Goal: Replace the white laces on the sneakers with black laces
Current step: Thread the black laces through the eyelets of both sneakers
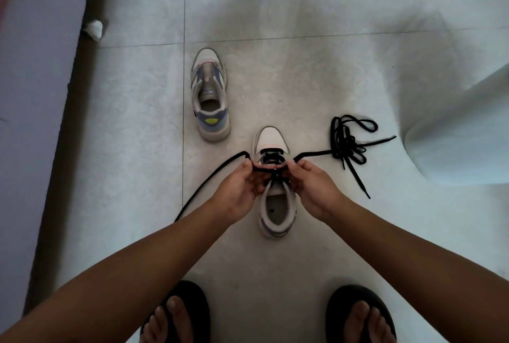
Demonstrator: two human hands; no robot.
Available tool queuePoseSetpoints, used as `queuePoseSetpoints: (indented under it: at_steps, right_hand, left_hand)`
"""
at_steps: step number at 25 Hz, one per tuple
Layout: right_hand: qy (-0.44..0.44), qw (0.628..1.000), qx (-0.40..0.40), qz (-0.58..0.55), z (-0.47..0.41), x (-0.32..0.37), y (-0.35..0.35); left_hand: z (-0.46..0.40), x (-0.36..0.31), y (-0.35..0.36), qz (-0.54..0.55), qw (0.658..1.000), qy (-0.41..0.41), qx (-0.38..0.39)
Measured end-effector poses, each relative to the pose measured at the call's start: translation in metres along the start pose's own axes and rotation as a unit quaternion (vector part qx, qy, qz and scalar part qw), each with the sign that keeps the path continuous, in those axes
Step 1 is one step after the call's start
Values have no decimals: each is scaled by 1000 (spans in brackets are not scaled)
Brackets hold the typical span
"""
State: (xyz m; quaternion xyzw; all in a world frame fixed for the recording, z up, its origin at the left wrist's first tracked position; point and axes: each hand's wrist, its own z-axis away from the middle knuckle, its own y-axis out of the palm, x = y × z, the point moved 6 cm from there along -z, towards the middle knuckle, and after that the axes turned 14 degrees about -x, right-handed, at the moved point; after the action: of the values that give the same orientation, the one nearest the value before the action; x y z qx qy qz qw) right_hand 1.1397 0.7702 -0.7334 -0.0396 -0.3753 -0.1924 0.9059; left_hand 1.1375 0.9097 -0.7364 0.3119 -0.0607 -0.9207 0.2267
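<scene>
Both hands are down on the near sneaker point(276, 191), which sits on the pale tiled floor point(303, 80) with its toe pointing away from the person. Its opening gapes wide, nothing inside but the grey insole. The left hand point(239, 191) has its fingers curled, pinching the black lace point(209, 181) at the left eyelets; the right hand point(312, 188) is curled the same way, pinching the lace on the right side. A couple of black rows already cross the sneaker's front.

From the near sneaker, the lace's left end trails out and back across the floor toward the person's left arm. Its right end runs out to a tangled heap of black lace point(348, 144) just to the right. The second sneaker point(210, 94) stands beyond and to the left, well apart, with no lace in its eyelets and its opening holding nothing either.

Open floor spreads beyond and to the right of the near sneaker; far left, a dark skirting point(66, 122) edges the wall. A small label shows on the second sneaker's tongue, too small to read. Behind the near sneaker, two feet in black sandals point(176, 312).
</scene>
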Motion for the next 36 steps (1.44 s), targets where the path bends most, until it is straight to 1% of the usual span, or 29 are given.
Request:
queuePoseSetpoints:
  at_steps: [2, 4, 5, 7, 9, 10, 11, 12, 13, 15, 16, 17, 18, 20, 21, 23, 24, 25, 26, 27, 28, 29, 30, 31, 32, 33, 34, 35, 36]
  right_hand:
    - [50, 996, -36, -69, -4, -13, -13]
    - [78, 990, -67, -93, -3, -25, -24]
    - [73, 991, -64, -91, -3, -25, -26]
    - [48, 995, -17, -86, -3, -14, -22]
    - [24, 996, 37, -78, -1, 0, -12]
    - [15, 998, 46, -47, -1, 5, -8]
    - [-4, 999, 44, 16, -1, 10, -3]
    - [-39, 992, 38, 110, -2, 15, 1]
    - [-80, 974, 40, 208, -2, 20, 8]
    - [-152, 916, 84, 361, 2, 29, 24]
    - [-170, 897, 111, 393, 5, 30, 31]
    - [-175, 890, 130, 400, 8, 31, 34]
    - [-172, 892, 134, 395, 11, 32, 35]
    - [-155, 912, 112, 363, 12, 34, 28]
    - [-138, 924, 94, 343, 10, 35, 24]
    - [-102, 939, 69, 321, 5, 34, 16]
    - [-85, 943, 63, 315, 4, 31, 14]
    - [-70, 947, 59, 308, 3, 28, 13]
    - [-58, 951, 53, 299, 2, 25, 13]
    - [-44, 956, 52, 287, 2, 23, 13]
    - [-30, 958, 57, 279, 1, 21, 13]
    - [-16, 960, 66, 273, 0, 20, 14]
    - [-10, 960, 76, 271, 0, 19, 15]
    - [-14, 959, 83, 272, 0, 20, 15]
    - [-37, 955, 83, 281, 0, 23, 15]
    - [-81, 945, 79, 307, 1, 28, 16]
    - [-143, 919, 79, 358, 4, 32, 20]
    - [-214, 876, 86, 424, 8, 34, 27]
    - [-287, 815, 98, 493, 14, 34, 36]
  left_hand:
    - [-2, 7, -13, 25, 998, -30, -51]
    - [-2, 15, -25, 12, 994, -51, -91]
    - [-2, 16, -28, 10, 993, -56, -101]
    - [-3, 14, -27, 16, 993, -62, -96]
    - [-4, 6, -22, -6, 996, -42, -79]
    - [-4, -1, -19, -30, 997, -15, -68]
    - [-4, -10, -14, -64, 996, 28, -58]
    - [-4, -20, -7, -108, 989, 87, -52]
    - [-3, -32, 0, -164, 972, 160, -51]
    - [0, -52, 23, -282, 913, 293, -29]
    - [3, -56, 36, -339, 879, 334, 5]
    - [5, -55, 46, -393, 845, 360, 42]
    - [5, -53, 51, -437, 816, 371, 72]
    - [5, -49, 52, -522, 757, 379, 100]
    - [5, -50, 49, -570, 719, 385, 96]
    - [5, -58, 38, -654, 644, 392, 60]
    - [5, -61, 28, -689, 615, 380, 53]
    - [6, -58, 15, -713, 603, 350, 74]
    - [10, -49, 1, -726, 611, 294, 115]
    - [18, -36, -13, -733, 627, 209, 164]
    - [27, -24, -30, -746, 625, 121, 196]
    - [31, -15, -46, -774, 594, 53, 213]
    - [29, -12, -57, -812, 544, 27, 210]
    - [24, -15, -60, -842, 504, 43, 188]
    - [16, -21, -51, -838, 512, 97, 161]
    - [7, -29, -32, -788, 574, 174, 141]
    - [2, -38, -12, -699, 662, 242, 119]
    - [-2, -43, 5, -608, 736, 278, 109]
    - [-4, -43, 19, -528, 793, 280, 120]
